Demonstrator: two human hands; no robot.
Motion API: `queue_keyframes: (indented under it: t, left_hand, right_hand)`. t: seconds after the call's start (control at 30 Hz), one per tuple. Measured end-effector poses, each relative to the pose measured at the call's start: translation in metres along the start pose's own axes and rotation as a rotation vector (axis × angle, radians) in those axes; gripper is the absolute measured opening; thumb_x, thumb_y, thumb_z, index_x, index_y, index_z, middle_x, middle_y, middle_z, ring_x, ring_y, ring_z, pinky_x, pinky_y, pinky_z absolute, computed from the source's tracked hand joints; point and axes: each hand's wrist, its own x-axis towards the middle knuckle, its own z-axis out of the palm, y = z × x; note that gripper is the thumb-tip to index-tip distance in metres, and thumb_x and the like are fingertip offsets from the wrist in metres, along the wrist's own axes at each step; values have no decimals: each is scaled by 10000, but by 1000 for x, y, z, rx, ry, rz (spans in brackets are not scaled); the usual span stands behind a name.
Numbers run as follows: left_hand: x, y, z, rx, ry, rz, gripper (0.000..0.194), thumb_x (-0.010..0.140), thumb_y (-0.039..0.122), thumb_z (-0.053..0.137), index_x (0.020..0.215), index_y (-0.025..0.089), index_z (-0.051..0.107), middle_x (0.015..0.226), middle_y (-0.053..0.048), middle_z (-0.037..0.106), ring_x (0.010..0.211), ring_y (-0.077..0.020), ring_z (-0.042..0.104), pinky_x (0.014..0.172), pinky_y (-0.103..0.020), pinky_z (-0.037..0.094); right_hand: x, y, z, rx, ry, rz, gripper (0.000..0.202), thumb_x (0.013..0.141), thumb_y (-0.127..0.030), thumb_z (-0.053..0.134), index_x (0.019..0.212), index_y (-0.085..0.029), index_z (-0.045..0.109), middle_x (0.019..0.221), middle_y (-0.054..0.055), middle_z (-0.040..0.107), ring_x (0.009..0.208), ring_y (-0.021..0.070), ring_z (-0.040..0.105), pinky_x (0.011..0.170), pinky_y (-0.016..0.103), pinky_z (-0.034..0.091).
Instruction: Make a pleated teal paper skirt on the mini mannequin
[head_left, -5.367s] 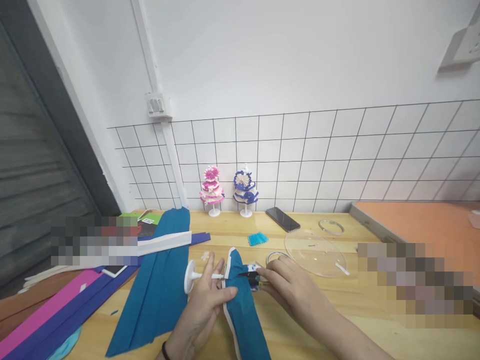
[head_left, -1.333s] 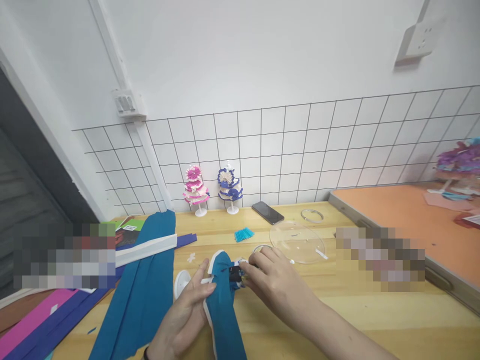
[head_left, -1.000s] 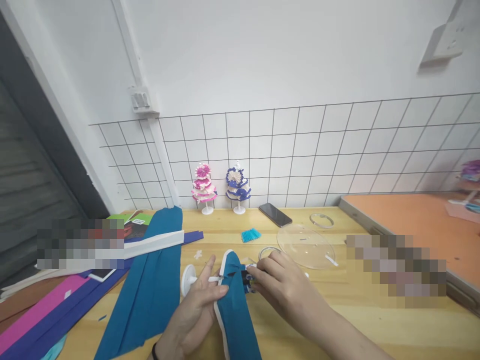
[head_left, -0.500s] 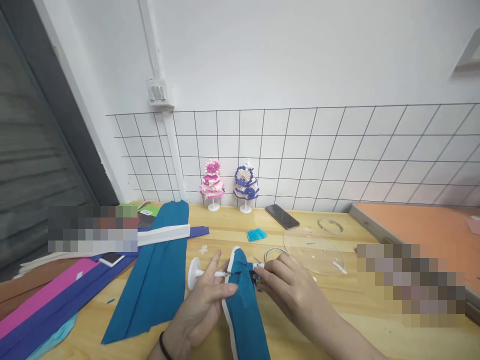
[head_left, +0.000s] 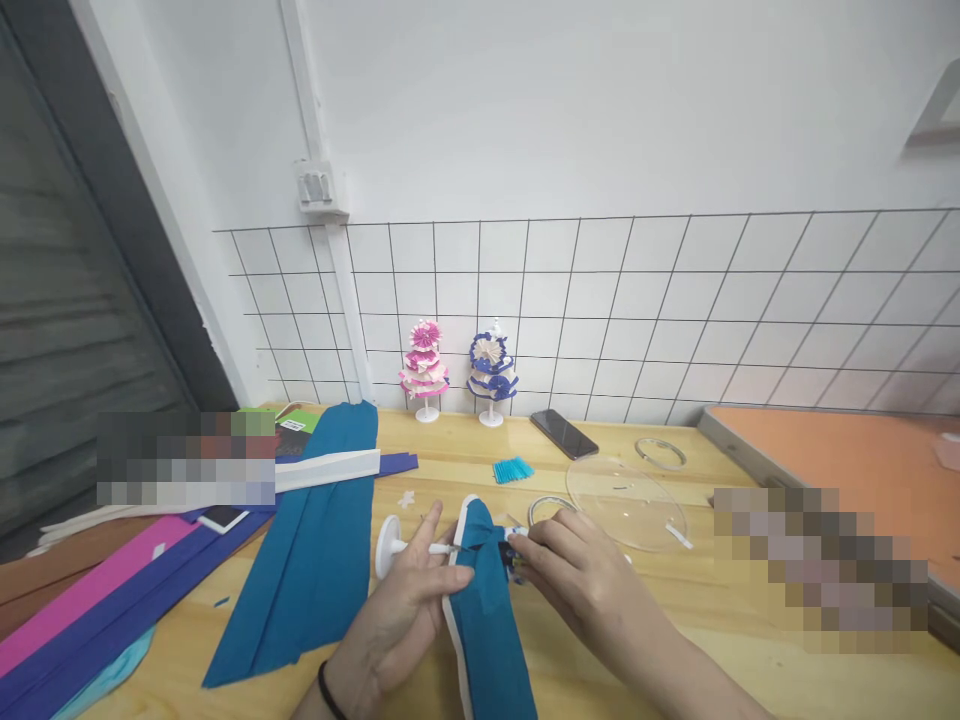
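My left hand (head_left: 409,600) is closed around a white stand (head_left: 388,547), whose round base sticks out to the left. Its thumb presses the edge of a teal crepe paper strip (head_left: 489,620) with a white border. The strip is bunched at the stem and hangs down toward me. On the strip's right side, my right hand (head_left: 581,575) pinches a small blue, white and dark thing (head_left: 514,550), mostly hidden by the fingers. Behind the hands lies a small teal fringed piece (head_left: 513,469).
A wide teal sheet (head_left: 307,560) and coloured strips (head_left: 97,590) lie at left. Two decorated mini trees (head_left: 424,370) stand by the wall grid. A phone (head_left: 564,433), a clear disc (head_left: 627,500), a ring (head_left: 661,453) and an orange board (head_left: 832,450) are on the right.
Very little differs. The hanging end of the teal strip has shifted slightly left; both hands keep their hold in the same place.
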Motion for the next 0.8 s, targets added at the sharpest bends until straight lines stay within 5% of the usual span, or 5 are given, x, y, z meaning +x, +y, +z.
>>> queue_keyframes:
  t: [0.37, 0.8]
  left_hand:
    - [1, 0, -1, 20, -8, 1, 942, 708, -76, 549, 1397, 174, -42, 1086, -144, 642, 1016, -258, 591, 926, -422, 387]
    - [1, 1, -4, 50, -2, 21, 972, 704, -61, 564, 1393, 220, -62, 1338, -162, 439, 1092, -272, 536, 949, -451, 376]
  right_hand:
    - [-1, 1, 3, 13, -6, 12, 186, 891, -166, 441, 1003, -168, 589, 711, 45, 576, 653, 158, 480, 584, 292, 360]
    - [0, 2, -2, 22, 32, 44, 233, 893, -185, 422, 1086, -160, 550, 797, 81, 596, 717, 182, 509, 606, 317, 401]
